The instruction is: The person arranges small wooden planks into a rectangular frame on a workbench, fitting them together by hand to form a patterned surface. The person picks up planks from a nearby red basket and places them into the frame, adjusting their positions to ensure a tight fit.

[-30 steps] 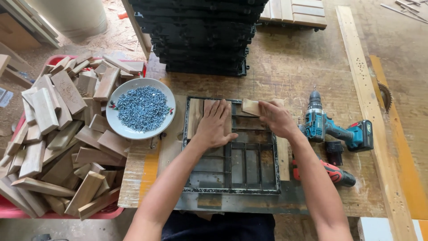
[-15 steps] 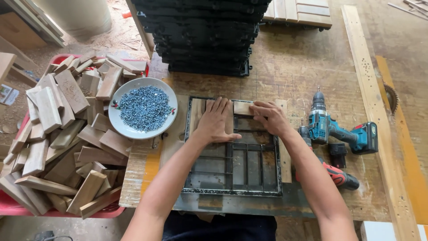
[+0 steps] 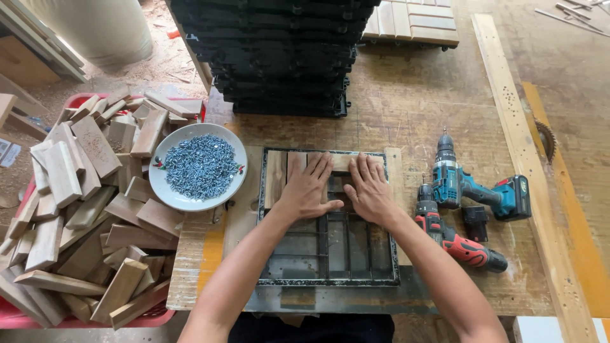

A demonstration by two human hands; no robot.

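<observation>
Offcuts of wood (image 3: 76, 216) heaped in a red crate at frame left. Just right of them, white plate (image 3: 199, 166) full of screws on the counter (image 3: 406, 114). Centre: black grid frame (image 3: 327, 244), wooden slats (image 3: 279, 174) set along its upper edge. Left hand (image 3: 309, 187) open, palm flat on the slats; right hand (image 3: 368, 190) open, flat beside it, thumbs nearly touching. Right of frame: teal drill (image 3: 467, 187) and red drill (image 3: 454, 238) lying near each other.
</observation>
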